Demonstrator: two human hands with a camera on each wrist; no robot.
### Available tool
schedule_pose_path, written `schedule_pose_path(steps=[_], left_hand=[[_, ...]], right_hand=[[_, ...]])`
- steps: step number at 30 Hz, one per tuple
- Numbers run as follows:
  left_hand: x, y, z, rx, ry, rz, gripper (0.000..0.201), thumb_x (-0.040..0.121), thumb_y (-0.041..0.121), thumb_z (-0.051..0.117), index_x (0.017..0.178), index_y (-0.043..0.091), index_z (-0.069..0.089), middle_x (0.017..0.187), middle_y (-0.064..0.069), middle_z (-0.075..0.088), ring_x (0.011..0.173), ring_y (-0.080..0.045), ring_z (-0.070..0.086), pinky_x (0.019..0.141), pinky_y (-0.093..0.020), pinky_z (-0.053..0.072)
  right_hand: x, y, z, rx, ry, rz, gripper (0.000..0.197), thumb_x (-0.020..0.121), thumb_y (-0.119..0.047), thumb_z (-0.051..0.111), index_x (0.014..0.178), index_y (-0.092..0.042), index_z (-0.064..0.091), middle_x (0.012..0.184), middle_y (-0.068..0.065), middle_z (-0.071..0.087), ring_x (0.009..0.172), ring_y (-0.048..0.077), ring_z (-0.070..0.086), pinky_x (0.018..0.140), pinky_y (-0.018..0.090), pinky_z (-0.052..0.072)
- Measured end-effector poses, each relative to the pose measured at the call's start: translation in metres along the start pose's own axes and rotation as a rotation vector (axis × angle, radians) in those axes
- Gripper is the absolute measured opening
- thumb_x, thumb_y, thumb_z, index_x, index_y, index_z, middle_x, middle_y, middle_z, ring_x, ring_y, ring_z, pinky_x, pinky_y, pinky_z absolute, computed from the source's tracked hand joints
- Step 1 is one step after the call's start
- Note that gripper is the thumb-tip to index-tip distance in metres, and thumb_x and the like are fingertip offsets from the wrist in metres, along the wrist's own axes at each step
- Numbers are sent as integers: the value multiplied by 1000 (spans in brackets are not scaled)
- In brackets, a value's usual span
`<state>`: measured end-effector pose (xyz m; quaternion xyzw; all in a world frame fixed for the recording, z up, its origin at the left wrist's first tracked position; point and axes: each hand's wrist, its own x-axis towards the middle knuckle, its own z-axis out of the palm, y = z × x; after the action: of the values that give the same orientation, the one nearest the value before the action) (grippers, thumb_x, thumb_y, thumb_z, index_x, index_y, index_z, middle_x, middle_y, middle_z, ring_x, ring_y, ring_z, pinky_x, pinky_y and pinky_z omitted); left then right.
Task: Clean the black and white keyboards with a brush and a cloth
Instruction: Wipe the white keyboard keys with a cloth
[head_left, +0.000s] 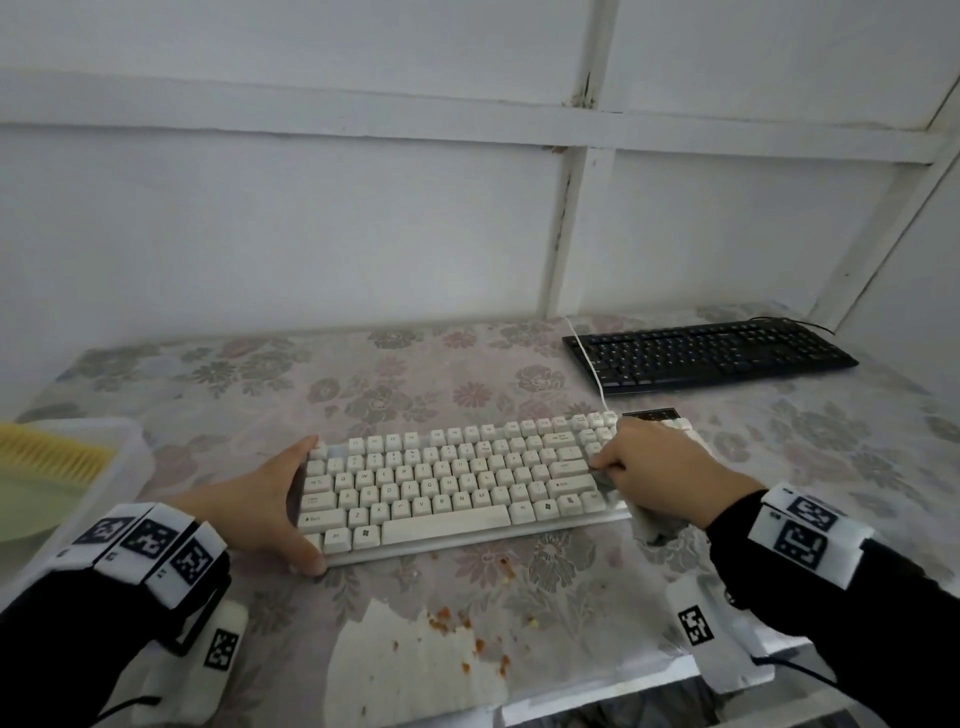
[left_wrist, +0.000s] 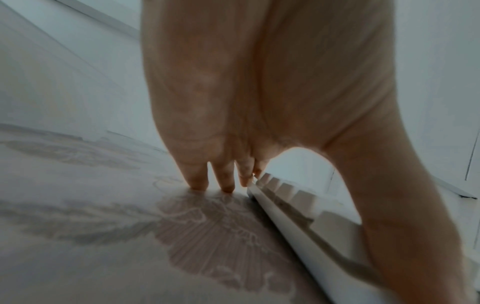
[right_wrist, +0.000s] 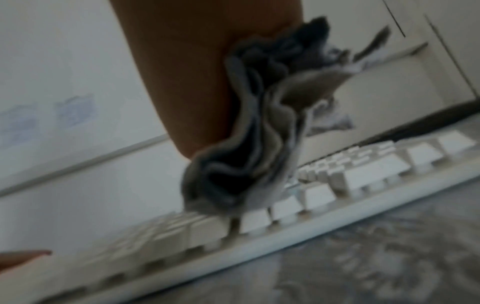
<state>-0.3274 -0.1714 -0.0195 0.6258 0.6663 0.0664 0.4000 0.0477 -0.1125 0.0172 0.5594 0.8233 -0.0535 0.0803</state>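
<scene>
— Two keyboards show in the head view, yes?

— Yes. An off-white keyboard with pale keycaps (head_left: 457, 480) lies near the front middle of the table under a floral-patterned plastic cover (head_left: 415, 374), and a black corded keyboard (head_left: 709, 356) sits well apart, at the far right by the wall.

— And the hands?

— The left hand (head_left: 265, 506) braces the white board's left end, fingers straight and together along the edge, thumb at the near corner. The right hand (head_left: 654, 467) is over the right end, fingers curled round a crumpled grey cloth (head_left: 652, 525) that hangs below the palm onto the board's right edge.

— Where is the brush?

— At the far left, a brush with yellow bristles (head_left: 52, 457) lies in a clear plastic tub (head_left: 132, 467).

— What does the left wrist view add?

— Fingers (left_wrist: 197, 176) pointing down, close together, tips on the cover just beside the white board's side wall (left_wrist: 293, 224); the thumb runs down its near side.

— The right wrist view?

— It is blurred. The bunched cloth (right_wrist: 246, 148) hangs from the palm and touches the keycaps (right_wrist: 363, 170). I cannot tell there how the fingers lie.
</scene>
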Motion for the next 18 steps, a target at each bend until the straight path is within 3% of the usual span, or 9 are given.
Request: schedule_pose_path(steps=[2,8,12,15,18], left_hand=[[-1,0,0,10,5,5,176,7,70,82,151,23,-8,156,4,18,139,-14,27,111,-28,26],[-3,4,0,41,-4,-3,177,5,73,78,151,23,-8,156,4,17,138,-14,26,109,-26,25],[-4,4,-1,35,-7,-1,175,7,70,79,151,23,-8,156,4,17,139,-14,26,108,-26,25],[-4,5,0,29,-5,1,174,8,69,80,151,23,-8,156,4,17,138,-14,26,109,-26,24],[-3,5,0,25,-5,3,173,9,67,81,151,23,-8,156,4,18,136,-12,27,107,-25,25]], right_hand=[[1,6,6,-56,20,0,27,94,-23,48,99,-35,71,78,-12,34,84,18,55,72,30,47],[-2,20,9,-59,27,94,29,96,-28,45,106,-34,71,90,-4,45,85,19,56,73,30,48],[-9,36,1,-67,14,190,26,96,-33,47,106,-37,71,79,-9,44,76,17,53,64,26,44],[-8,34,0,-65,31,233,23,94,-35,50,95,-35,74,80,-7,50,74,20,55,66,29,47],[-2,21,1,-29,91,247,25,90,-24,51,91,-31,75,88,-6,60,70,18,53,63,26,45]])
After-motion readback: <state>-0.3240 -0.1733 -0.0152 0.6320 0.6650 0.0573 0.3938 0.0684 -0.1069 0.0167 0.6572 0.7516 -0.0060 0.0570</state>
